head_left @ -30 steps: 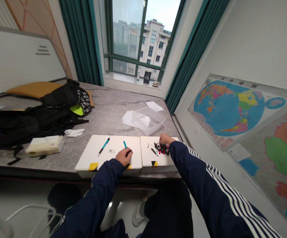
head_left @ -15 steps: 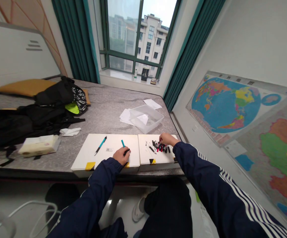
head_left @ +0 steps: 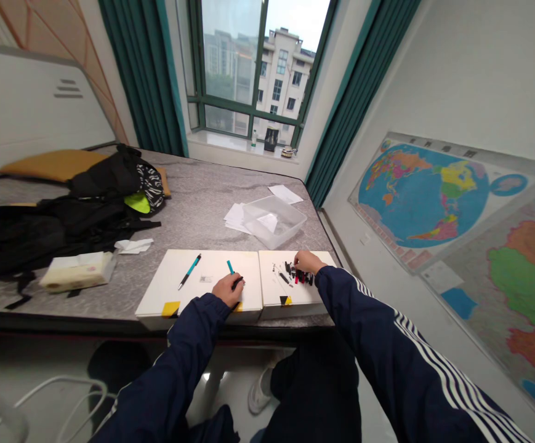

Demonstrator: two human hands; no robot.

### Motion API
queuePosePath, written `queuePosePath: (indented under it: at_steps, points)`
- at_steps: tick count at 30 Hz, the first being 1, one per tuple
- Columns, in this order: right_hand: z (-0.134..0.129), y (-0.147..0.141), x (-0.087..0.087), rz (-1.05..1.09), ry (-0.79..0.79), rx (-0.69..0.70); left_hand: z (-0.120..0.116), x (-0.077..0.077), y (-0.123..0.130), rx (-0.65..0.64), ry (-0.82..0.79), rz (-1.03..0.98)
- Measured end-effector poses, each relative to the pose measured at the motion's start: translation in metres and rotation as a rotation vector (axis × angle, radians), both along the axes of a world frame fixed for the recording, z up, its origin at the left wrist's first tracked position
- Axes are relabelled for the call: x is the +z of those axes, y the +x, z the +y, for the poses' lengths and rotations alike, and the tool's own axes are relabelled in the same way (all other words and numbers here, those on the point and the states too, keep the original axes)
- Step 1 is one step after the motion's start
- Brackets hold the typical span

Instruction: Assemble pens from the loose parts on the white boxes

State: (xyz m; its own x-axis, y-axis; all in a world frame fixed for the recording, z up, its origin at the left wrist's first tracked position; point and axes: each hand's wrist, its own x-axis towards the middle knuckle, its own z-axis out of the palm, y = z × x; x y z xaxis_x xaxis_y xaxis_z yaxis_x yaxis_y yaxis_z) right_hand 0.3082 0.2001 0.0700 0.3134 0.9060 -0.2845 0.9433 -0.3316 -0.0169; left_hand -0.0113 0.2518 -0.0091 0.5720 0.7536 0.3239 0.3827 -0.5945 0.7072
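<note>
Left hand [head_left: 227, 290] rests on the left white box [head_left: 202, 286], grip closed on a short black pen part [head_left: 238, 282] that pokes out past the fingers. Teal pen part [head_left: 229, 266] lies on the same lid just above that hand, not touching it. Whole teal pen [head_left: 189, 271] lies further left, on a diagonal, well apart from the hand. Small printed label [head_left: 205, 279] sits just right of it. Yellow tape [head_left: 170, 309] marks the box's front edge.

Right hand [head_left: 308, 262] is over the right white box [head_left: 290, 296], just beside the left one. Fingers [head_left: 297, 259] are down at a pile of black and red pen parts [head_left: 300, 273]. Grip looks nearly together, but the hand hides it: cannot tell if it is clamped on a part. Thin pen pieces [head_left: 283, 277] lie left of the pile.

Both boxes sit on a grey mattress [head_left: 193, 209]. Behind them: clear plastic tub [head_left: 274, 221], white paper inside, loose white sheets [head_left: 235, 218] at its left side. Further left: black backpack [head_left: 40, 231], tissue pack [head_left: 77, 272].
</note>
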Motion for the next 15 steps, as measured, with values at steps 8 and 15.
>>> queuePosePath:
  at_steps: [8,15]
  points:
    - [-0.002,-0.003,0.0,0.041,0.03,-0.047,0.0,0.001,-0.001,0.011,-0.001,0.021]
    - [-0.006,0.007,-0.001,0.086,0.139,-0.079,0.0,0.001,-0.001,0.012,0.005,0.028]
